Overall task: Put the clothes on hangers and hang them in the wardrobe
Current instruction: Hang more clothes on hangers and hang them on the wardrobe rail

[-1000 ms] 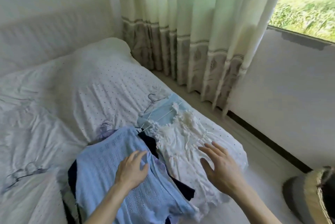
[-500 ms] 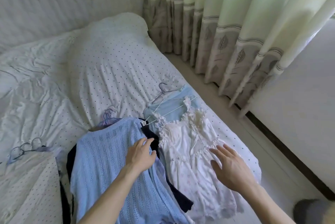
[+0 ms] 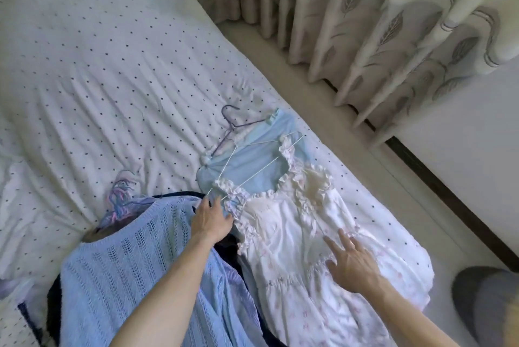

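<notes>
Bed (image 3: 112, 80), left hand (image 3: 212, 220) touches hanger (image 3: 254, 175), right (image 3: 354, 265) presses dress (image 3: 295, 234)

Left hand (image 3: 212, 220) reached white hanger (image 3: 254, 175) — right hand (image 3: 351, 262) landed on dress (image 3: 292, 237).

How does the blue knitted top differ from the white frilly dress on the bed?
The blue knitted top is plain openwork knit; the white frilly dress is smooth cloth with ruffles and a faint pink print. The top lies left, over a dark garment; the dress lies right, overlapping a pale blue garment. The right hand rests flat on the dress, not the top. Both lie spread on the dotted bed.
</notes>
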Action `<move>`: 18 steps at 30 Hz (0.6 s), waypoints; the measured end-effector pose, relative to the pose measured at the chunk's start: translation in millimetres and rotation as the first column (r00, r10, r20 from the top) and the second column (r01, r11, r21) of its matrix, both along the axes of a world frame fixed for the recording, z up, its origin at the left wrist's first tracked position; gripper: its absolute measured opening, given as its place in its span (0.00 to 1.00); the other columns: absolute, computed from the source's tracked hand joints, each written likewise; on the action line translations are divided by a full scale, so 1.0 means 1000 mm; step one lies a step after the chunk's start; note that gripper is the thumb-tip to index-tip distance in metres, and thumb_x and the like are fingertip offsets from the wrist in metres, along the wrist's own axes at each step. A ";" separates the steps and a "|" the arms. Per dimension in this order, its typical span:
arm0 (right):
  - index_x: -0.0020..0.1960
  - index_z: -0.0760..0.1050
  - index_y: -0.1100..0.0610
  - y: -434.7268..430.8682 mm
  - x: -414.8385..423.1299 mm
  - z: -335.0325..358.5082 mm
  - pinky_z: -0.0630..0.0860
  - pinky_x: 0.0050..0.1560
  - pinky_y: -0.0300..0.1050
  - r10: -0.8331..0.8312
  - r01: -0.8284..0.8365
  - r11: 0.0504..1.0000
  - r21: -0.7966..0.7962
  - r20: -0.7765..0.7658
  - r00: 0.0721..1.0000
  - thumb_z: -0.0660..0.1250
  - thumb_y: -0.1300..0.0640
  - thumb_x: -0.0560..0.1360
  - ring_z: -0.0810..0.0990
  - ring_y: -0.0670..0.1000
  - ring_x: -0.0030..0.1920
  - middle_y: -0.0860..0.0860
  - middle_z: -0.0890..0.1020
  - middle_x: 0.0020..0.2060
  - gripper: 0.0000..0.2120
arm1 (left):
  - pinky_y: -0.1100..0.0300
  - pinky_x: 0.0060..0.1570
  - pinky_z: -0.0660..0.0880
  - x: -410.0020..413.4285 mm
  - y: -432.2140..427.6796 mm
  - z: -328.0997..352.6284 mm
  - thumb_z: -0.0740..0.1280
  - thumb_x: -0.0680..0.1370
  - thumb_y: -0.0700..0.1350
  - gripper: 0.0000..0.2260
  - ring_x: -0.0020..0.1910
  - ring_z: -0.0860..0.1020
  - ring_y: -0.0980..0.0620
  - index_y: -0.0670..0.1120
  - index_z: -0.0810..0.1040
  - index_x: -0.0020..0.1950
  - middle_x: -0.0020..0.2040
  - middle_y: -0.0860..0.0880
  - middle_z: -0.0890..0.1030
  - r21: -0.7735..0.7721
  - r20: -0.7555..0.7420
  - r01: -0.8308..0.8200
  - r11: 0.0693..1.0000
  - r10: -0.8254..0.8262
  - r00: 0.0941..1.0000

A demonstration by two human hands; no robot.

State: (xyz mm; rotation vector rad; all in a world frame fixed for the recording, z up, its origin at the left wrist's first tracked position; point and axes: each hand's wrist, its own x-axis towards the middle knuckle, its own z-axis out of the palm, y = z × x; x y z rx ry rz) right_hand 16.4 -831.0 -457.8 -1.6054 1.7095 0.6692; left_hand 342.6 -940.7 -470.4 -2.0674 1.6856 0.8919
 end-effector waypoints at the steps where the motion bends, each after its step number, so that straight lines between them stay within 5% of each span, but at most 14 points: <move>1: 0.81 0.43 0.43 -0.002 0.001 -0.009 0.56 0.77 0.57 -0.008 0.008 1.000 0.017 -0.009 1.000 0.51 0.40 0.82 0.44 0.59 0.80 0.53 0.40 0.80 0.31 | 0.44 0.68 0.69 0.004 -0.013 -0.011 0.62 0.80 0.57 0.31 0.76 0.62 0.39 0.48 0.57 0.80 0.80 0.42 0.55 -0.020 -0.003 -0.038 0.999 0.038 0.999; 5: 0.80 0.39 0.42 0.004 0.007 -0.040 0.50 0.77 0.60 -0.028 0.030 0.998 0.054 -0.031 0.999 0.52 0.37 0.81 0.37 0.60 0.79 0.52 0.35 0.79 0.34 | 0.42 0.70 0.67 0.020 -0.056 -0.052 0.63 0.80 0.58 0.33 0.75 0.63 0.39 0.45 0.56 0.80 0.78 0.40 0.61 -0.073 -0.090 -0.175 0.982 0.168 0.982; 8: 0.80 0.38 0.43 0.014 0.010 -0.049 0.46 0.77 0.63 -0.018 0.021 0.998 0.062 -0.048 0.999 0.52 0.37 0.81 0.34 0.61 0.78 0.53 0.32 0.78 0.35 | 0.42 0.70 0.64 0.021 -0.072 -0.066 0.60 0.81 0.59 0.34 0.75 0.64 0.38 0.44 0.53 0.81 0.78 0.40 0.62 0.051 -0.145 -0.269 0.962 0.273 0.951; 10: 0.80 0.39 0.43 0.018 0.011 -0.050 0.46 0.76 0.64 -0.026 0.028 0.998 0.058 -0.034 0.999 0.52 0.37 0.81 0.33 0.62 0.78 0.53 0.32 0.78 0.34 | 0.46 0.65 0.67 0.017 -0.075 -0.067 0.59 0.82 0.59 0.29 0.70 0.69 0.37 0.42 0.62 0.77 0.73 0.39 0.70 0.088 -0.147 -0.298 0.951 0.308 0.940; 13: 0.80 0.43 0.41 0.015 0.009 -0.040 0.48 0.76 0.63 -0.050 0.050 0.998 0.046 -0.013 0.999 0.52 0.36 0.80 0.35 0.61 0.79 0.53 0.37 0.80 0.32 | 0.50 0.52 0.69 0.007 -0.070 -0.056 0.58 0.83 0.56 0.19 0.58 0.76 0.38 0.41 0.76 0.60 0.59 0.38 0.80 -0.019 -0.234 -0.349 0.937 0.335 0.913; 18: 0.81 0.46 0.42 0.014 0.004 -0.001 0.48 0.79 0.56 -0.242 0.239 0.970 0.047 0.066 0.968 0.47 0.31 0.79 0.41 0.56 0.80 0.50 0.42 0.81 0.34 | 0.51 0.40 0.69 -0.023 -0.038 0.000 0.59 0.83 0.53 0.14 0.47 0.80 0.37 0.44 0.76 0.50 0.46 0.40 0.83 -0.322 -0.333 -0.392 0.862 0.285 0.899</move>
